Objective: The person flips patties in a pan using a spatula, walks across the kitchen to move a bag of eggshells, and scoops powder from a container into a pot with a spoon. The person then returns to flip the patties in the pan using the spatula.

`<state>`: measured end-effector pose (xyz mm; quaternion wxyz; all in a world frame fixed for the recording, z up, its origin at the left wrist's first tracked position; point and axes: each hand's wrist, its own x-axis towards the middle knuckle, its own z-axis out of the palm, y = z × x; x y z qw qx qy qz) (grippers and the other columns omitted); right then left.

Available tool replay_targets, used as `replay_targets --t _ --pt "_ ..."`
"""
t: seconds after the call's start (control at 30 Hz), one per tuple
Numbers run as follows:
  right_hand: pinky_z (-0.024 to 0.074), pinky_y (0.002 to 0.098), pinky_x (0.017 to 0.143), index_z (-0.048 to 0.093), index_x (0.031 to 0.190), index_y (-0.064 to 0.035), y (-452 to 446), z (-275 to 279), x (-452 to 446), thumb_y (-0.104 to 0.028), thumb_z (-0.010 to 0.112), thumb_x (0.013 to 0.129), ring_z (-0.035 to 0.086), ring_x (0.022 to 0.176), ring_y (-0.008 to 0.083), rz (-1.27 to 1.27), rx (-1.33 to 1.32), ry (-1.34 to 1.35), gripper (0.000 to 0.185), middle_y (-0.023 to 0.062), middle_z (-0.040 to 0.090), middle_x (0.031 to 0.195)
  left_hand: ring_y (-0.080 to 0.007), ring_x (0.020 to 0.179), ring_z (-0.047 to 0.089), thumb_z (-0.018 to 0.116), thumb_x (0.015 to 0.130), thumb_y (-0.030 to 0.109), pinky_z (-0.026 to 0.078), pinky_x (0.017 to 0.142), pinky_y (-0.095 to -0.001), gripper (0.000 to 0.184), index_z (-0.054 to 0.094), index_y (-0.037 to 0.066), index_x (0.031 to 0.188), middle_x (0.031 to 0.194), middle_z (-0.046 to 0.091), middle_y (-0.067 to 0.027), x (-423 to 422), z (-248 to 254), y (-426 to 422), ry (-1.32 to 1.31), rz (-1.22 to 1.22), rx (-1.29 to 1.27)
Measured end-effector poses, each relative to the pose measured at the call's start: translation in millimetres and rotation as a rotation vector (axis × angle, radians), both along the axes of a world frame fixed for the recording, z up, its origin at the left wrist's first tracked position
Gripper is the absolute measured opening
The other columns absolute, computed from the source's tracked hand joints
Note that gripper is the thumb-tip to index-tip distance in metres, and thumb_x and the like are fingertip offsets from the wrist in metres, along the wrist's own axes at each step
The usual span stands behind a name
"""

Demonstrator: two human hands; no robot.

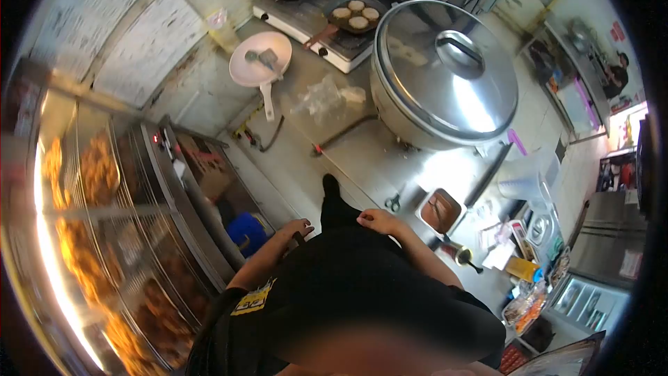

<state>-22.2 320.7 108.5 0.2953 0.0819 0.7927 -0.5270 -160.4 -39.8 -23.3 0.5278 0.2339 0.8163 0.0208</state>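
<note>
My left hand (297,228) hangs by my waist on the left, fingers loosely bent and apart, holding nothing that I can see. Level with it on the other side is my right hand (376,221), its fingers loosely curled in front of the black clothing, with nothing visible in them. Closest to the right hand on the steel counter are green-handled scissors (393,203) and a square container (452,215) of brown sauce with a utensil in it. A blue object (247,234) lies beyond my left hand, near the cabinet.
A large lidded pot (410,108) stands on the counter. Behind it, a stove (278,15) carries a sectioned pan (341,26) with several round patties. A pink frying pan (243,63) lies left. Fried food fills a lit display cabinet (163,188). A person (616,76) stands far right.
</note>
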Motion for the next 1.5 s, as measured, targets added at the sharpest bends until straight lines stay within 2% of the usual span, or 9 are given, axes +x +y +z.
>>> replay_targets --t 0.1,0.13,0.23,0.47,0.8,1.03,1.1,1.33,1.5 --pt "0.0518 0.0391 0.086 0.068 0.113 -0.0048 14 6 -130 -0.04 0.066 0.096 0.068 0.095 0.0295 -0.127 0.097 0.199 0.039 0.0135 0.072 0.098 -0.0364 0.102 0.069 0.063 0.093 0.051 0.055 0.088 -0.0428 0.053 0.064 0.011 0.128 0.111 0.072 -0.0176 -77 -117 -10 0.126 0.166 0.2" --pt "0.0526 0.0397 0.085 0.067 0.11 -0.0035 6 19 -177 -0.034 0.069 0.094 0.069 0.095 0.0289 -0.258 0.024 0.247 0.034 0.0142 0.072 0.097 -0.0362 0.101 0.068 0.066 0.092 0.038 0.054 0.089 -0.0423 0.04 0.068 0.01 0.121 0.108 0.072 -0.0174 -122 11 3 -0.085 -0.003 0.402" --pt "0.0519 0.048 0.087 0.06 0.112 -0.0039 -8 38 -325 -0.035 0.07 0.092 0.064 0.104 0.0416 -0.354 0.126 0.445 0.038 0.0215 0.067 0.11 -0.0312 0.097 0.068 0.066 0.094 0.026 0.053 0.086 -0.0417 0.027 0.07 0.008 0.114 0.106 0.072 -0.0177 -201 104 26 -0.066 0.264 0.431" --pt "0.0516 0.0522 0.089 0.055 0.124 -0.0022 -28 12 -572 -0.036 0.076 0.085 0.064 0.104 0.0446 -0.513 0.359 0.287 0.056 0.0262 0.065 0.114 -0.024 0.095 0.066 0.066 0.096 0.025 0.055 0.081 -0.0361 0.055 0.048 0.002 0.143 0.116 0.067 -0.0164 -386 108 88 0.072 1.028 0.469" --pt "0.0576 0.0492 0.085 0.052 0.132 -0.0014 -17 46 -641 -0.018 0.061 0.091 0.07 0.104 0.0409 -0.254 0.568 -0.223 0.046 0.0262 0.07 0.111 -0.0215 0.087 0.069 0.06 0.101 0.024 0.058 0.073 -0.034 0.047 0.048 -0.003 0.137 0.105 0.067 -0.0121 -497 80 125 -0.613 0.707 0.288" --pt "0.0605 0.0427 0.063 0.063 0.1 0.0011 -4 174 -632 -0.013 0.057 0.092 0.075 0.074 0.0298 -0.246 0.851 -0.081 0.017 0.0179 0.072 0.093 -0.0224 0.061 0.068 0.064 0.098 0.038 0.055 0.059 -0.0358 0.042 0.066 -0.002 0.087 0.076 0.069 -0.0121 -540 108 152 -0.444 0.113 0.029" --pt "0.0589 0.0443 0.059 0.061 0.099 -0.0021 8 204 -608 -0.015 0.058 0.092 0.072 0.069 0.0322 -0.375 0.89 -0.012 0.014 0.0165 0.071 0.088 -0.0224 0.064 0.069 0.066 0.097 0.038 0.053 0.06 -0.0365 0.043 0.065 -0.003 0.082 0.07 0.066 -0.0132 -550 125 169 -0.432 0.001 0.387" --pt "0.0529 0.0519 0.059 0.06 0.137 -0.0123 77 198 -570 -0.017 0.057 0.097 0.068 0.067 0.0399 -0.779 1.092 -0.071 0.04 0.0187 0.068 0.079 -0.0217 0.082 0.07 0.057 0.105 0.031 0.057 0.074 -0.0331 0.039 0.049 0.004 0.132 0.102 0.065 -0.007 -559 118 292 -0.756 0.669 0.735" --pt "0.0509 0.0496 0.061 0.06 0.14 -0.0137 100 156 -584 -0.013 0.057 0.098 0.068 0.069 0.0396 -0.856 1.016 -0.065 0.041 0.0211 0.068 0.078 -0.0237 0.074 0.069 0.056 0.104 0.043 0.058 0.069 -0.0335 0.051 0.046 0.005 0.137 0.104 0.064 -0.0107 -564 140 345 -1.045 0.747 0.608"
